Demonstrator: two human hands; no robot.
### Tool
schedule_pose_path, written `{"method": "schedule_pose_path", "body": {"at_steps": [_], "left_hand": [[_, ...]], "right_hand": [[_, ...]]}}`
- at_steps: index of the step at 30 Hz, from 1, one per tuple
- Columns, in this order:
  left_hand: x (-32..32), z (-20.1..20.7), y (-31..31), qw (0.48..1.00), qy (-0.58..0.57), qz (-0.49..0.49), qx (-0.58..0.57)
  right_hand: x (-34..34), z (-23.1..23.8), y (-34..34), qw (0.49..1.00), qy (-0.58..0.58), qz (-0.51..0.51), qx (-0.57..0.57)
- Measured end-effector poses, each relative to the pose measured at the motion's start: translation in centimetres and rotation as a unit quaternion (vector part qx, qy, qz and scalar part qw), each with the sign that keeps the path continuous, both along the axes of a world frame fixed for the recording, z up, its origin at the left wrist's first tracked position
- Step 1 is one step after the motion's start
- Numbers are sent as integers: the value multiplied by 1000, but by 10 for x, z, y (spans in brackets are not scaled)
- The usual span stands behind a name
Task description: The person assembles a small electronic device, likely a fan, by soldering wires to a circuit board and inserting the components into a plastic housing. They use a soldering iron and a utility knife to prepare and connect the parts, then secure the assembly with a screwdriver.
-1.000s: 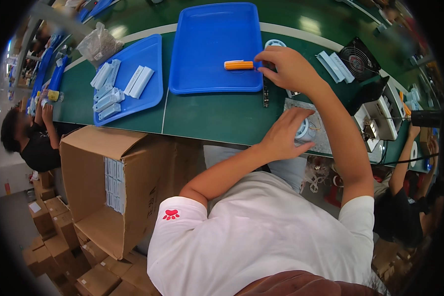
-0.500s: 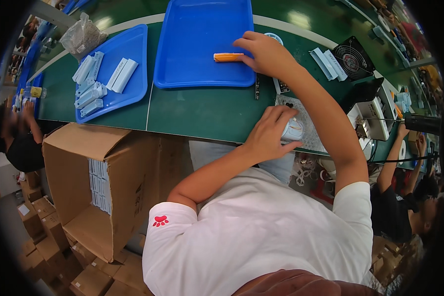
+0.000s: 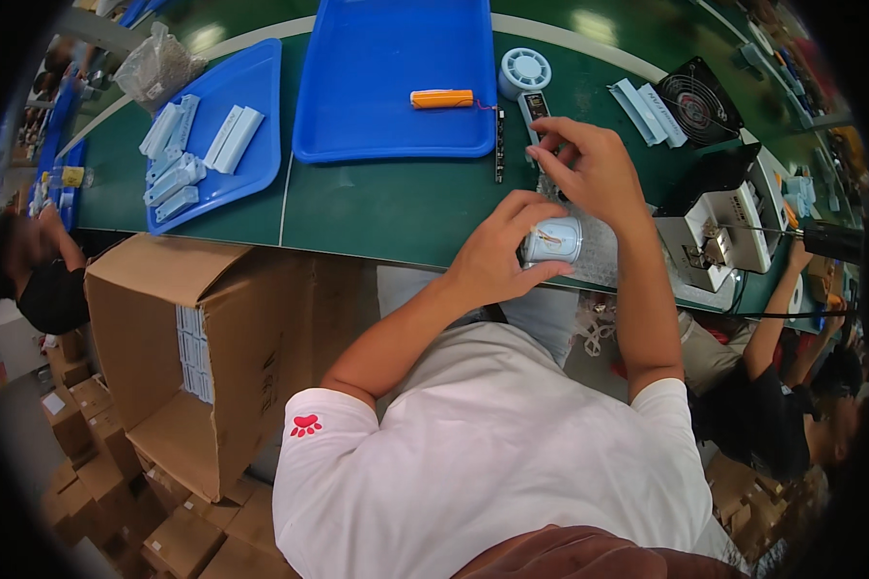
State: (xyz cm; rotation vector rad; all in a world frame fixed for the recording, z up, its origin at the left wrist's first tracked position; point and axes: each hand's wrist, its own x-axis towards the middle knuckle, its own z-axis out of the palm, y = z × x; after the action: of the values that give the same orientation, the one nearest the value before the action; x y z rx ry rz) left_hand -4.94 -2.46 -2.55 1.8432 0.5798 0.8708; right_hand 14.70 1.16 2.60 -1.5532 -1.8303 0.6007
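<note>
My left hand [image 3: 500, 249] is wrapped round a pale blue cup-like housing [image 3: 556, 240] at the table's front edge, with thin wires showing inside its open face. Above and to the right, my right hand [image 3: 594, 172] has curled fingers, thumb and forefinger a little apart, nothing visible between them. It hovers by a slim grey box-like part [image 3: 533, 108]. An orange cylindrical battery [image 3: 442, 98] lies in the big blue tray [image 3: 386, 145], its wires leading to a narrow dark circuit strip [image 3: 499, 145] beside the tray. A round, slotted pale blue fan head [image 3: 525, 70] stands behind the grey part.
A second blue tray [image 3: 261, 145] at the left bears several pale blue casings, with a bag of small parts [image 3: 157, 69] behind it. On the right are a black fan [image 3: 690, 104], a white device [image 3: 719, 241] and a screwdriver [image 3: 830, 240]. An open carton [image 3: 154, 357] stands front left.
My right hand has let go of the orange battery and drawn back toward my left hand. The housing in my left hand has shifted slightly left and turned.
</note>
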Motion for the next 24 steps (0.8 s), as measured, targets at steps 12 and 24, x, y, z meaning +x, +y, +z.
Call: {"method": "schedule_pose_path", "body": {"at_steps": [12, 24], "left_hand": [[-54, -6, 15, 967, -93, 139, -192], [-42, -6, 25, 988, -73, 105, -89]], "right_hand": [[-42, -25, 19, 994, -90, -27, 52], [63, -22, 3, 953, -113, -254, 124]]}}
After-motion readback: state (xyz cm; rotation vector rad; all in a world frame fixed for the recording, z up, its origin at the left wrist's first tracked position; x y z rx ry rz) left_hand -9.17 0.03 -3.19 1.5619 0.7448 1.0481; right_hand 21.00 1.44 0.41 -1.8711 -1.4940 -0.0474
